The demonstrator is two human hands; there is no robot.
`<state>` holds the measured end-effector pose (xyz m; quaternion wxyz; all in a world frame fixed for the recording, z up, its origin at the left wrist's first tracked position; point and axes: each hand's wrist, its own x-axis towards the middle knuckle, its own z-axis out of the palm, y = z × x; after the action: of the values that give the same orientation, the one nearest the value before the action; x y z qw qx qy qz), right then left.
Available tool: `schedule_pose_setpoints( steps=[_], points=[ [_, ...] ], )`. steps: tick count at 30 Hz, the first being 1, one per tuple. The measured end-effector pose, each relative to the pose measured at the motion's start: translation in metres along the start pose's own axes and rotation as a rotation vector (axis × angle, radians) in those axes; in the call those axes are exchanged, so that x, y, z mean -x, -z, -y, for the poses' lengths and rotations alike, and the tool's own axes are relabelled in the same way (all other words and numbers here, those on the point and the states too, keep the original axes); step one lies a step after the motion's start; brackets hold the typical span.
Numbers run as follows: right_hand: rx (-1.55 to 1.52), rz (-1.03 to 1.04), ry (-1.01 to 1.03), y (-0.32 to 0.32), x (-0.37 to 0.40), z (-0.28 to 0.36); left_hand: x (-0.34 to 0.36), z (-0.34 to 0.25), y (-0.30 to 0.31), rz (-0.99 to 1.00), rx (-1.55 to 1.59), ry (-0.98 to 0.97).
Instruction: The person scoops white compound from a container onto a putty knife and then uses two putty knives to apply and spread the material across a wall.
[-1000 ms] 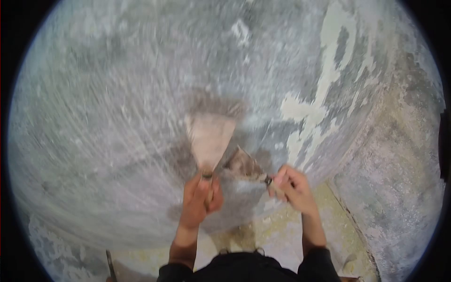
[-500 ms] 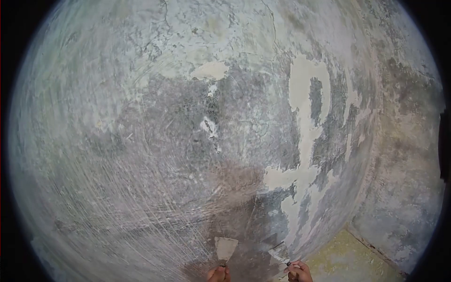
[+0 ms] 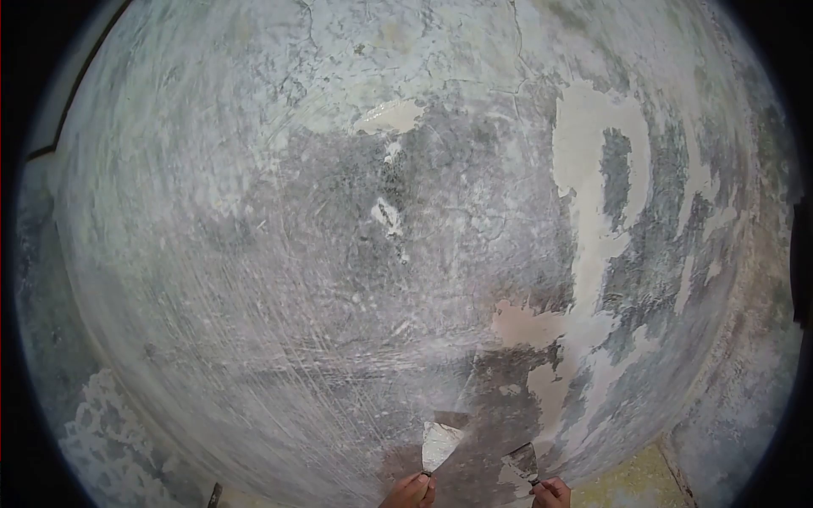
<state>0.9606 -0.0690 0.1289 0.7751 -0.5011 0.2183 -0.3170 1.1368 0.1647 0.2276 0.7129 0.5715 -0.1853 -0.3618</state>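
Note:
At the bottom centre, my left hand (image 3: 410, 491) grips the handle of a putty knife (image 3: 440, 444), whose wide blade points up and carries pale paste. To its right, my right hand (image 3: 551, 493) is closed on a second putty knife (image 3: 522, 461) with a darker blade tilted up and left. Both blades are in front of the mottled grey wall (image 3: 339, 296); whether they touch it I cannot tell. Cream filler patches (image 3: 589, 169) run down the right part of the wall, and a smaller patch (image 3: 391, 116) lies near the upper middle.
Adjoining surfaces flank the wall at the left (image 3: 51, 288) and right (image 3: 749, 398). A yellowish surface (image 3: 631, 483) shows at the lower right. A dark line (image 3: 85, 72) crosses the upper left corner. Shadows fall low on the wall.
The view has shifted, showing more at the left. Both hands and knives appear further right. The left blade now tilts rightward and looks brighter; the right blade looks darker.

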Motion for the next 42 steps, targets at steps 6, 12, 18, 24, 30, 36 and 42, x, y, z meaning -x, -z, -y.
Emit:
schedule_pose_setpoints(
  steps=[6,12,18,24,30,36,42],
  points=[
    [0.092,0.041,-0.041,-0.007,0.000,0.000,0.018,0.009,0.011,-0.093,-0.023,-0.027],
    [0.152,0.101,-0.035,-0.033,0.018,0.014,0.048,0.001,0.011,-0.081,0.098,-0.099],
    [0.115,0.099,-0.131,-0.057,0.061,0.006,0.096,0.024,0.046,-0.027,0.112,-0.188],
    [0.717,-0.152,0.795,-0.118,0.064,0.047,0.136,0.056,0.077,-0.190,0.250,-0.120],
    [0.938,-0.308,1.478,-0.254,-0.010,0.193,0.177,0.029,0.066,-0.182,0.312,-0.195],
    [0.785,-0.221,1.509,-0.350,-0.098,0.268,0.179,0.016,0.066,-0.178,0.276,-0.308],
    [0.943,-0.292,1.605,-0.354,-0.129,0.254,0.163,0.017,0.071,-0.195,0.299,-0.315]
  ],
)
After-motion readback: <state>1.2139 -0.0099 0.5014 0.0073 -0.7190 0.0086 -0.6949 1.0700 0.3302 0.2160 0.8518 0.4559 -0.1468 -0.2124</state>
